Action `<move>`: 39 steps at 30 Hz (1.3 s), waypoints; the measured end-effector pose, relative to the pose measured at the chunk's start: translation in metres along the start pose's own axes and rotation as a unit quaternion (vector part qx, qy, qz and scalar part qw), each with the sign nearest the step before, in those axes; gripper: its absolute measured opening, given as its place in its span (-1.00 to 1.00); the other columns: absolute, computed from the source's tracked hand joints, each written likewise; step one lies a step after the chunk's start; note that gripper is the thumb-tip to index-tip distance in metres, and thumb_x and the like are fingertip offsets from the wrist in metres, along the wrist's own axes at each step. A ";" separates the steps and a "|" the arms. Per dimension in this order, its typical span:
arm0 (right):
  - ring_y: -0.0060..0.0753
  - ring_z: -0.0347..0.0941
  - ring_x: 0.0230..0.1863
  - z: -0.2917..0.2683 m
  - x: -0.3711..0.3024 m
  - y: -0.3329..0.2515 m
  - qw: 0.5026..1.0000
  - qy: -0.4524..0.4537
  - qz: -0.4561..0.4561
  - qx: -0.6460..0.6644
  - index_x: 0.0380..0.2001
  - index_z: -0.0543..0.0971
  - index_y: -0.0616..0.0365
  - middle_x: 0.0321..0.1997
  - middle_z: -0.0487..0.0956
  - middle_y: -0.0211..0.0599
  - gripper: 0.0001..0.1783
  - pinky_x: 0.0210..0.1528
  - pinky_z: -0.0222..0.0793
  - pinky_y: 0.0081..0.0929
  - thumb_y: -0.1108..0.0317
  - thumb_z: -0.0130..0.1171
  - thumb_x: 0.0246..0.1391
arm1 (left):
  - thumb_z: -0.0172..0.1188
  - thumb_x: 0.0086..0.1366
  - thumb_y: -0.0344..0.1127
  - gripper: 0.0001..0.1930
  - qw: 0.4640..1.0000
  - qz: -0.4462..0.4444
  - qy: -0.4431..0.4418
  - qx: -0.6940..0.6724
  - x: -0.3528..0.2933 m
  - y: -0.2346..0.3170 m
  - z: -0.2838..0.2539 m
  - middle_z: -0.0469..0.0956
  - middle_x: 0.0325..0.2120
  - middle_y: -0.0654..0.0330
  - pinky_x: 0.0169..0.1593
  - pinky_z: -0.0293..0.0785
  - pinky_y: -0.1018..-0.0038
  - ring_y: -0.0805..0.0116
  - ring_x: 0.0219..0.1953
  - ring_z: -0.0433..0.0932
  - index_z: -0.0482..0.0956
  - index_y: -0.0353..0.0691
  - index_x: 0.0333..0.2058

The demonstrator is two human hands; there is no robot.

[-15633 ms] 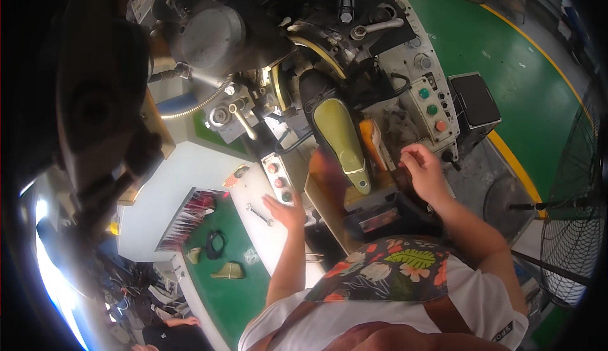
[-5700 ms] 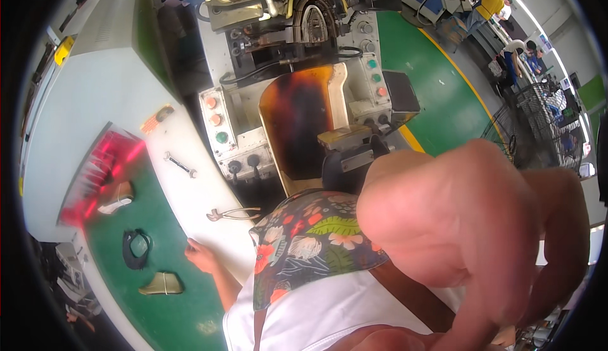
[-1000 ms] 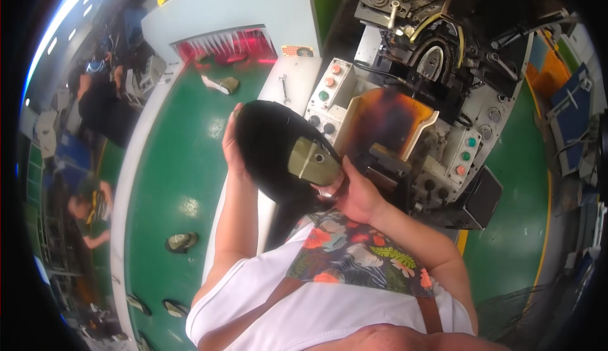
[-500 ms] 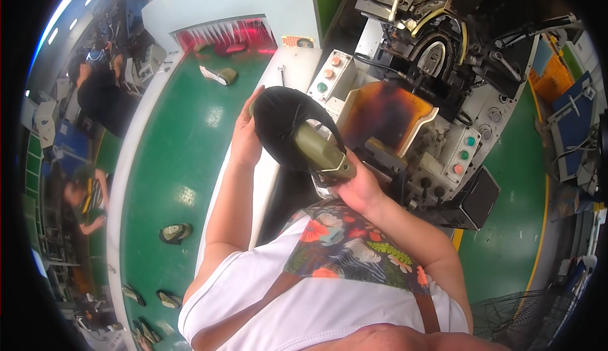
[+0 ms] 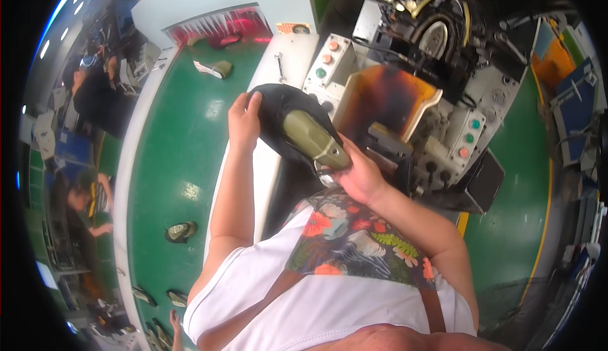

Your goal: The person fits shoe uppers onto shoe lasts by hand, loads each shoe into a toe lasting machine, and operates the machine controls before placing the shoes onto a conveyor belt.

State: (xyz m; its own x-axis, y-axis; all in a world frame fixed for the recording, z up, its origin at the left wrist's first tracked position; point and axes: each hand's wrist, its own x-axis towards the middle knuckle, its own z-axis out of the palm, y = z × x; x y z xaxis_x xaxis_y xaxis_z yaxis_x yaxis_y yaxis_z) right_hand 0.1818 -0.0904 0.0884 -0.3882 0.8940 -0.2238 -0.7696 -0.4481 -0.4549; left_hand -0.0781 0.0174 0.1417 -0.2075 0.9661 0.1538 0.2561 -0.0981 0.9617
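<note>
A black shoe upper [image 5: 277, 111] on an olive-green last [image 5: 311, 139] is held in front of my chest by both hands. My left hand [image 5: 243, 121] is closed around the upper's far-left end, its fingers over the black edge. At the near-right end, my right hand [image 5: 361, 172] grips the last and upper; most of its fingers are hidden underneath. The top of the last, with a small hole near its end, lies bare inside the upper's opening.
Ahead to the right stands a shoe machine [image 5: 433, 40] with a scorched tray [image 5: 380, 107] and button boxes [image 5: 330, 56]. A wrench [image 5: 279, 64] lies on the white ledge. Lasted shoes [image 5: 181, 231] dot the green conveyor [image 5: 161, 177]; a co-worker's hand [image 5: 175, 325] reaches in at lower left.
The shoe has turned in my hands, so more of the last's top shows. My left fingers have come up over its edge. A co-worker's hand has appeared at the lower left.
</note>
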 end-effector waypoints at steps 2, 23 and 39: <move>-0.35 0.41 0.14 0.012 -0.011 -0.007 0.997 0.019 0.066 -0.019 0.39 0.25 -0.02 0.26 0.45 -0.33 -0.50 0.08 0.40 -0.23 0.15 -0.17 0.47 | 0.15 0.44 -0.20 -0.60 0.995 -0.080 0.053 -0.006 0.014 -0.021 0.003 0.64 -0.17 0.14 -0.07 0.50 0.54 0.42 -0.20 0.61 0.52 -0.42 0.07; -0.34 0.33 0.26 0.036 -0.021 -0.026 0.960 0.089 0.117 -0.239 0.47 0.02 0.05 0.19 0.46 -0.22 -0.09 0.17 0.35 -0.25 0.08 0.28 0.25 | 0.12 0.46 -0.22 -0.72 0.965 -0.179 0.031 -0.189 0.020 -0.058 0.051 0.61 -0.38 0.13 -0.23 0.56 0.43 0.36 -0.33 0.58 0.53 -0.39 -0.25; -0.57 0.44 0.00 0.076 -0.016 -0.072 0.879 0.030 -0.295 -0.372 0.10 0.41 0.18 -0.03 0.53 -0.38 -0.43 0.12 0.36 -0.50 0.28 0.41 0.08 | 0.21 0.42 -0.30 -0.81 0.967 0.105 -0.165 -0.163 -0.013 0.122 0.108 0.59 -0.44 0.31 -0.23 0.39 0.64 0.62 -0.37 0.46 0.57 -0.33 -0.29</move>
State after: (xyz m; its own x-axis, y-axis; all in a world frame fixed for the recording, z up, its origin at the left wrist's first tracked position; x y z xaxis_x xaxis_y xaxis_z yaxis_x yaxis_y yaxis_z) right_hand 0.2045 -0.0728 0.1900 0.0123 0.9785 0.2058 -0.2744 0.2012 -0.9403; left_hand 0.0580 0.0185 0.2328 0.1433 0.9349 0.3246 -0.0620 -0.3188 0.9458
